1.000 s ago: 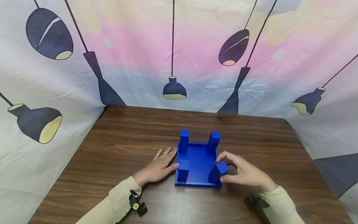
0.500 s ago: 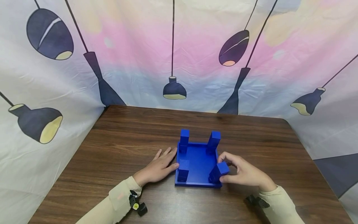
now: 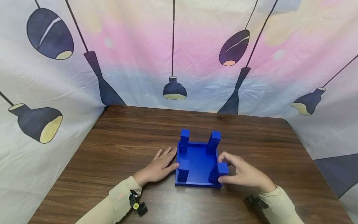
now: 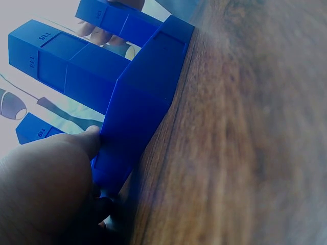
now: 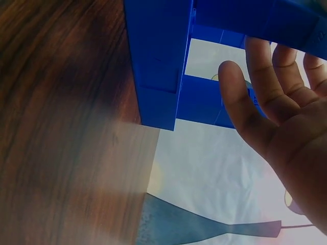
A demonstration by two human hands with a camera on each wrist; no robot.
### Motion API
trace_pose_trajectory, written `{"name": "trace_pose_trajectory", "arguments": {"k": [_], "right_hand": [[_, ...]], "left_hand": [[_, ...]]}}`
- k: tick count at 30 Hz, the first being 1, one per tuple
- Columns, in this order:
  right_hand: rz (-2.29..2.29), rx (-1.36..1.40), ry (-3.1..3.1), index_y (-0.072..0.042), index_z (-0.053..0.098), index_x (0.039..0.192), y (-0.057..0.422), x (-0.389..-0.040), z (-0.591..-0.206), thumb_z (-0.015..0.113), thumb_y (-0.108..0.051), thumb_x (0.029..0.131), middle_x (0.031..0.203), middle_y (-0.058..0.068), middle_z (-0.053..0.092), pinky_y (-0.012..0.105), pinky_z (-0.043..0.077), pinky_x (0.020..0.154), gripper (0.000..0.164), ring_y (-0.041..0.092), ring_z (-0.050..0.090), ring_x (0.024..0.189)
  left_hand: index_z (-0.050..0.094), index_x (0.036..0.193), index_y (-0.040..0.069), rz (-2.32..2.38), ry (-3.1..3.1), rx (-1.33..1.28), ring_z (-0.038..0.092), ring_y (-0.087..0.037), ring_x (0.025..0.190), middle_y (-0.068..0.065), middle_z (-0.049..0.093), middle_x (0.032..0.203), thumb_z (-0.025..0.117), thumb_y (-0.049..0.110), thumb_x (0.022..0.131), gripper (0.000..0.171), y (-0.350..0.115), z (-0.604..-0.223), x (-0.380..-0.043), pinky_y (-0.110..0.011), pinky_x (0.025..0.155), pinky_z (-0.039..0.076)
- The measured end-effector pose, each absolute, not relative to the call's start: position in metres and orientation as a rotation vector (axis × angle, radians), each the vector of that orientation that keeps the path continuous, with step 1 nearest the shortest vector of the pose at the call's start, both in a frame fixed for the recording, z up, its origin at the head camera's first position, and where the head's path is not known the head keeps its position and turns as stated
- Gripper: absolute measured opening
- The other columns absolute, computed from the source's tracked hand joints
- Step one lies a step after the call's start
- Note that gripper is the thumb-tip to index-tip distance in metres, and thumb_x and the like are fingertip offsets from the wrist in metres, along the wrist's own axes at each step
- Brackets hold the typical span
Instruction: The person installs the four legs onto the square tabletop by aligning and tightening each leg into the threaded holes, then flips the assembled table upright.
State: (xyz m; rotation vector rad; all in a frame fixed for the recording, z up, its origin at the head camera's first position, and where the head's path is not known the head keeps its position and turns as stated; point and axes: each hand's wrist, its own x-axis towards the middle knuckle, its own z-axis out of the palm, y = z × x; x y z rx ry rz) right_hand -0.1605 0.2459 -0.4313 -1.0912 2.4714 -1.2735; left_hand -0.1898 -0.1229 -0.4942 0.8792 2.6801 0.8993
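Note:
A shallow square blue tray (image 3: 199, 165) has an upright blue post at each corner. My right hand (image 3: 246, 172) holds the near-right post (image 3: 222, 168) near its top, thumb on the near side and fingers behind. The right wrist view shows fingertips against this post (image 5: 286, 23). Lying flat on the table, my left hand (image 3: 157, 168) has its fingers spread and its thumb at the tray's left wall. In the left wrist view the thumb of the left hand (image 4: 48, 178) meets the blue wall (image 4: 135, 107). Raised numbers mark the near-left post (image 4: 53, 58).
The far-left post (image 3: 184, 140) and far-right post (image 3: 214, 140) stand beyond the hands. All sits on a dark wood-grain table (image 3: 134, 124). A cloth printed with hanging lamps (image 3: 139, 62) rises behind it. Each wrist wears a small black device (image 3: 137, 203).
The near-right post has turned in my right hand, its top now squarer to the tray; thumb and fingers shifted slightly with it. My left hand and the tray stay in place.

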Motion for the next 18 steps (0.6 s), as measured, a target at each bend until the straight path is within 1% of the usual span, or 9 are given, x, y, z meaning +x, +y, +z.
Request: {"name": "trace_pose_trajectory", "arguments": {"k": [3, 7, 10, 12, 13, 15, 18], "right_hand": [[-1.258, -1.104, 2.479, -0.018, 0.056, 0.117, 0.2461, -0.1608, -0.431, 0.087, -0.018, 0.09, 0.113, 0.002, 0.062, 0.038, 0.056, 0.093, 0.042, 0.014, 0.06, 0.106], [-1.232, -1.097, 2.465, -0.018, 0.057, 0.133, 0.2478, -0.1605, -0.4303, 0.086, -0.019, 0.091, 0.13, 0.004, 0.064, 0.036, 0.054, 0.097, 0.051, 0.014, 0.06, 0.121], [-1.239, -1.116, 2.405, -0.016, 0.053, 0.143, 0.2494, -0.1605, -0.4303, 0.08, -0.01, 0.093, 0.139, 0.003, 0.063, 0.036, 0.05, 0.103, 0.057, 0.016, 0.057, 0.13], [-1.246, -1.139, 2.365, -0.016, 0.051, 0.147, 0.25, -0.1611, -0.4308, 0.076, -0.001, 0.092, 0.142, 0.002, 0.062, 0.035, 0.048, 0.107, 0.062, 0.017, 0.055, 0.135], [-1.249, -1.162, 2.352, -0.015, 0.05, 0.147, 0.2502, -0.1616, -0.4313, 0.074, 0.004, 0.09, 0.142, 0.002, 0.062, 0.035, 0.046, 0.109, 0.065, 0.017, 0.054, 0.136], [-1.241, -1.187, 2.348, -0.018, 0.05, 0.147, 0.2502, -0.1624, -0.4319, 0.07, 0.009, 0.087, 0.142, 0.002, 0.062, 0.034, 0.045, 0.111, 0.069, 0.017, 0.054, 0.136], [-1.232, -1.192, 2.35, -0.02, 0.052, 0.146, 0.2503, -0.1629, -0.4326, 0.067, 0.013, 0.086, 0.141, 0.0, 0.062, 0.033, 0.045, 0.111, 0.07, 0.016, 0.053, 0.136]], "left_hand": [[0.025, 0.166, -0.001, 0.901, 2.679, 0.878, 0.015, -0.034, 0.161, -0.015, 0.027, 0.172, 0.046, 0.046, 0.113, 0.074, -0.1229, -0.4941, -0.1899, -0.061, 0.128, -0.001], [0.025, 0.166, -0.001, 0.904, 2.68, 0.878, 0.015, -0.035, 0.161, -0.015, 0.027, 0.172, 0.046, 0.046, 0.113, 0.074, -0.1228, -0.4942, -0.1901, -0.061, 0.128, -0.001], [0.025, 0.166, -0.001, 0.902, 2.681, 0.881, 0.015, -0.035, 0.161, -0.015, 0.027, 0.171, 0.046, 0.046, 0.113, 0.074, -0.1229, -0.4946, -0.1902, -0.061, 0.128, -0.001], [0.025, 0.166, -0.001, 0.901, 2.682, 0.883, 0.015, -0.035, 0.161, -0.016, 0.027, 0.171, 0.046, 0.046, 0.113, 0.074, -0.1229, -0.4949, -0.1903, -0.061, 0.128, -0.001], [0.025, 0.166, -0.001, 0.899, 2.682, 0.885, 0.015, -0.035, 0.161, -0.016, 0.027, 0.171, 0.046, 0.046, 0.113, 0.074, -0.1229, -0.495, -0.1904, -0.061, 0.128, -0.001], [0.025, 0.166, -0.001, 0.899, 2.681, 0.887, 0.016, -0.035, 0.161, -0.015, 0.027, 0.171, 0.046, 0.046, 0.113, 0.074, -0.123, -0.495, -0.1904, -0.062, 0.128, -0.001], [0.026, 0.166, -0.001, 0.9, 2.681, 0.887, 0.016, -0.035, 0.161, -0.015, 0.027, 0.171, 0.046, 0.046, 0.113, 0.074, -0.1231, -0.4948, -0.1903, -0.062, 0.128, 0.0]]}}
